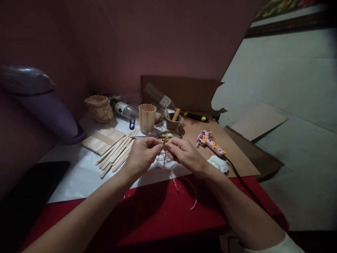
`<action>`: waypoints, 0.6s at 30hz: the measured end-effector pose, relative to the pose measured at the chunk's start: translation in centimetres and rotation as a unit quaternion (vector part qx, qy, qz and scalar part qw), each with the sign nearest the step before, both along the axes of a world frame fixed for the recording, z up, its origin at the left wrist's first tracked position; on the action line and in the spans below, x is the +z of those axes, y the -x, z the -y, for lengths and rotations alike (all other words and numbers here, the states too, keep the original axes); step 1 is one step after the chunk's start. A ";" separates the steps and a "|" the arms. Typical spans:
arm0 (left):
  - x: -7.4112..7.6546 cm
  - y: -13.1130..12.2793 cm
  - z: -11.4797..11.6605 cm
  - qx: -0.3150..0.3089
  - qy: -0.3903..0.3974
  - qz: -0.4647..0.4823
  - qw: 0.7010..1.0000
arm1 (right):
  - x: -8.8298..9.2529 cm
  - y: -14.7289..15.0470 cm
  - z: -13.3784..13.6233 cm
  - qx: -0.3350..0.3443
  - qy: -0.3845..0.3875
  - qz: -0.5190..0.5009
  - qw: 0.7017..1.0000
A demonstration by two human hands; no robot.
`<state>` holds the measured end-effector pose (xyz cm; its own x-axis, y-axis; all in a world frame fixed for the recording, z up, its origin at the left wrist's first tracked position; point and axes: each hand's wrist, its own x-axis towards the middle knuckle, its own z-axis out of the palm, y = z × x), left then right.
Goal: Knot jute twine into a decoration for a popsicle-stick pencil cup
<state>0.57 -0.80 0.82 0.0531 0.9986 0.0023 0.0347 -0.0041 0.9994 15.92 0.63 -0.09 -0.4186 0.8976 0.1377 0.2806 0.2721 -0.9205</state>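
Twine (164, 160) pinched in fingertips of both hands, left (142, 151) and right (185, 153), drawn close together over white sheet (76, 182). Loose ends dangle, red cloth (158, 214) behind them. Just beyond: scissors (146, 136), stick cup (147, 119). Leftward: loose sticks (116, 153), banded bundle (103, 140). Rightward: flowered glue gun (212, 144) on cardboard (239, 161). Farther back: green-capped bottle (123, 109), lying tilted.

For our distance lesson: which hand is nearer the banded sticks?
Left. The left hand is to the right of the banded sticks, past the loose sticks; the right hand is farther right.
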 end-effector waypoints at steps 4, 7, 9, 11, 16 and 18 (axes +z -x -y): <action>0.0 0.1 -0.1 -0.013 0.051 0.038 0.998 | -0.1 0.0 0.0 -0.003 0.037 -0.023 0.999; 0.0 0.2 -0.2 -0.025 0.069 0.047 0.996 | -0.4 0.0 -0.1 -0.004 0.033 -0.021 0.999; 0.0 0.2 -0.3 -0.025 0.072 0.046 0.996 | -0.6 -0.2 -0.3 -0.011 0.010 -0.012 1.000; -0.1 0.2 -0.3 -0.023 0.076 0.039 0.996 | -0.8 -0.3 -0.4 -0.020 -0.019 0.000 1.000; -0.1 0.4 -0.3 -0.044 0.071 0.020 0.996 | -0.8 -0.5 -0.6 -0.022 -0.046 0.035 0.998; 0.0 0.5 -0.3 -0.049 0.072 0.016 0.996 | -0.7 -0.5 -0.6 -0.020 -0.041 0.043 0.998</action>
